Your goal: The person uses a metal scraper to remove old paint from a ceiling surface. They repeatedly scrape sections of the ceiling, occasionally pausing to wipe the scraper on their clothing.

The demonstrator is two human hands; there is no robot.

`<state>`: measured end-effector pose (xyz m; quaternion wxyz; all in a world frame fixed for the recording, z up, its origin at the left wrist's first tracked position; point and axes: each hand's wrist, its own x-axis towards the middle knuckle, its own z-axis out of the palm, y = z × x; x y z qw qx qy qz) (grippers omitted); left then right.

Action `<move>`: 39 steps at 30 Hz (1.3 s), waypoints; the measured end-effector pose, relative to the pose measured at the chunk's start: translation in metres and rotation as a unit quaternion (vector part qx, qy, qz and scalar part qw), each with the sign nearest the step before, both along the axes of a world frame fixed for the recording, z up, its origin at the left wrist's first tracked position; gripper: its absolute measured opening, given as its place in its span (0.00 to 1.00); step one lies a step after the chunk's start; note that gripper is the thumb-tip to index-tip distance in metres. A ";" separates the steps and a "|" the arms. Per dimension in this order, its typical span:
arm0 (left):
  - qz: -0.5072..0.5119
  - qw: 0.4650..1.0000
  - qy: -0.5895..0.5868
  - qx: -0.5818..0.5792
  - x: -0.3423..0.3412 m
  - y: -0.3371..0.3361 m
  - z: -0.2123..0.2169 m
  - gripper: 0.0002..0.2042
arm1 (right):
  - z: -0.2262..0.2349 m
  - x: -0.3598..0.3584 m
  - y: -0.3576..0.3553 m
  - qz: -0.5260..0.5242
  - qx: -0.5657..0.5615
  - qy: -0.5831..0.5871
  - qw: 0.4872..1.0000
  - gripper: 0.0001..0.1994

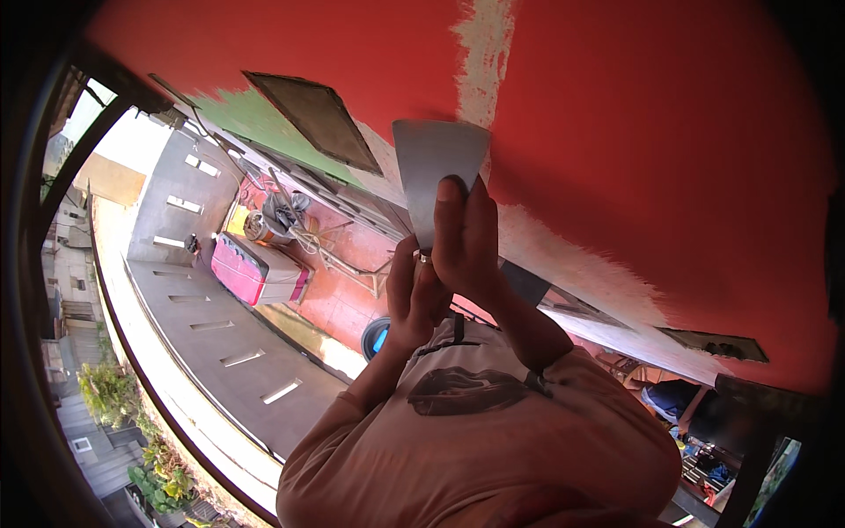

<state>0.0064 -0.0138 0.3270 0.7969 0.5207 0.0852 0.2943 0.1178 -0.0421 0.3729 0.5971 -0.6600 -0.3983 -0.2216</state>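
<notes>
A wide putty knife (431, 163) with a flaring grey metal blade is held up before the red painted surface (634, 132). Its blade edge lies at the lower end of a bare, pale stripe (482, 66) between two red areas; I cannot tell whether it touches. My left hand (412, 304) is closed around the handle, which is mostly hidden by the fingers. Higher up, my right hand (466, 242) grips the blade, one finger lying along its face and the others by its right edge.
Dark rectangular recesses (317, 119) interrupt the red surface. Below stand a pink-and-white washing machine (251, 271), a dark tub (376, 336) with something blue inside, and cluttered poles (339, 260). A grey slotted wall (211, 326) curves along the left. Another person (682, 400) is at lower right.
</notes>
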 end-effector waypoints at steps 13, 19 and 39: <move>-0.012 0.994 0.103 0.023 -0.009 -0.004 -0.006 0.23 | -0.017 -0.007 -0.010 0.133 -0.041 0.287 0.948 0.14; -0.014 0.997 0.056 0.041 -0.010 -0.004 -0.011 0.21 | -0.033 -0.013 -0.016 0.033 -0.071 0.158 0.984 0.14; -0.043 0.997 0.066 0.025 -0.006 -0.002 -0.019 0.20 | -0.030 -0.008 -0.013 0.088 -0.032 0.255 0.962 0.12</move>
